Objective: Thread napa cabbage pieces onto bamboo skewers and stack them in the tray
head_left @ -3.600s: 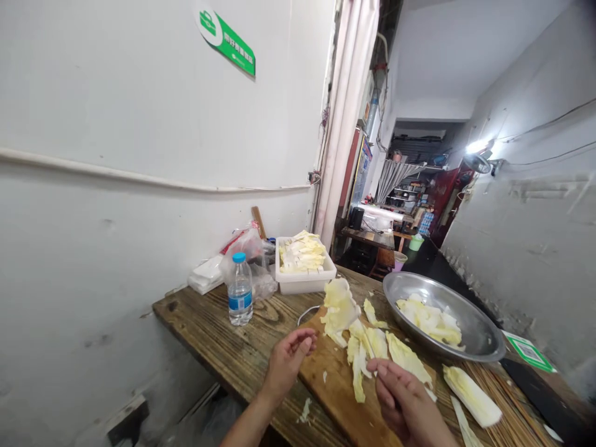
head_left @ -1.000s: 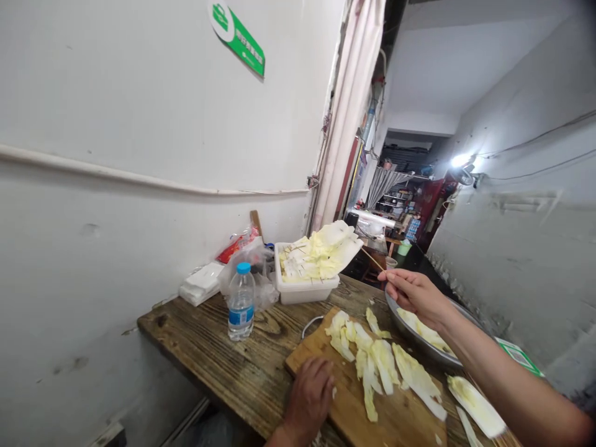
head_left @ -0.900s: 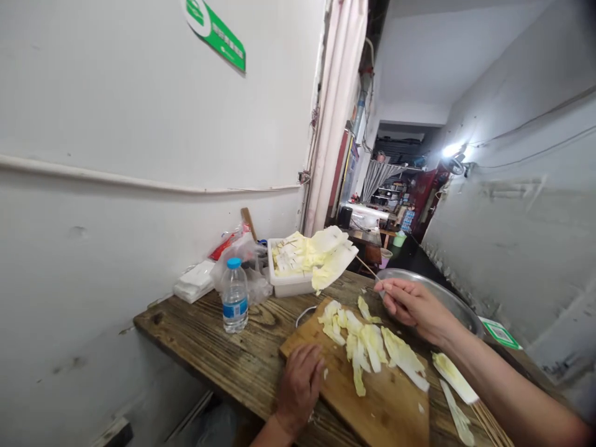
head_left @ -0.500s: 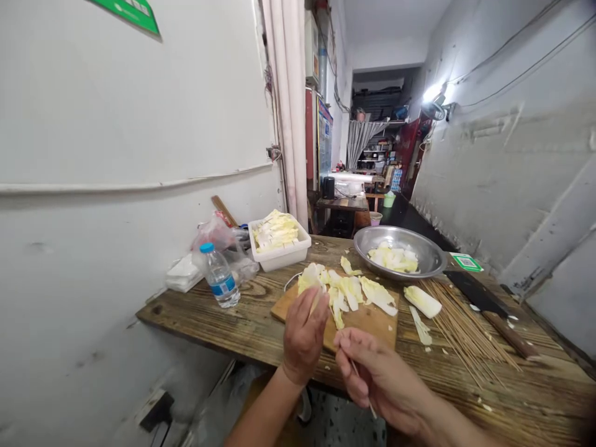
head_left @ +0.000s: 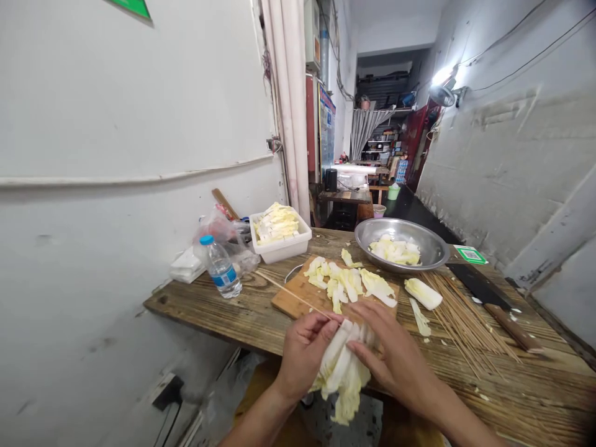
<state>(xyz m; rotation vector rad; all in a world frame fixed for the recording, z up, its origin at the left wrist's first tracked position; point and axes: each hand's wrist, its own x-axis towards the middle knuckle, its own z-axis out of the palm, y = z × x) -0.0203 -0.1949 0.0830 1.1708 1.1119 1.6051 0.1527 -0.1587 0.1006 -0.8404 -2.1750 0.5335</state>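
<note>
My left hand [head_left: 305,354] pinches a thin wooden skewer [head_left: 291,292], which slants up and left over the cutting board's near edge. Several napa cabbage leaves [head_left: 342,369] are bunched on the skewer's lower end and hang past the table's front edge. Around the right side of this bunch curls my right hand [head_left: 395,354], thumb and fingers on the leaves; its fingertips are partly blurred. More cut cabbage leaves [head_left: 347,279] lie on the wooden cutting board [head_left: 291,301], just beyond both hands.
A steel bowl [head_left: 435,248] of cabbage stands behind right, a white tub [head_left: 284,249] of stacked cabbage behind left. Right of the board lie a cabbage piece [head_left: 423,293], loose skewers [head_left: 465,323] and a cleaver [head_left: 484,298]. A water bottle [head_left: 221,270] stands left.
The skewer has passed from my right hand to my left and now points up and left. The bunched leaves have come into view between my hands; my right hand has moved onto them.
</note>
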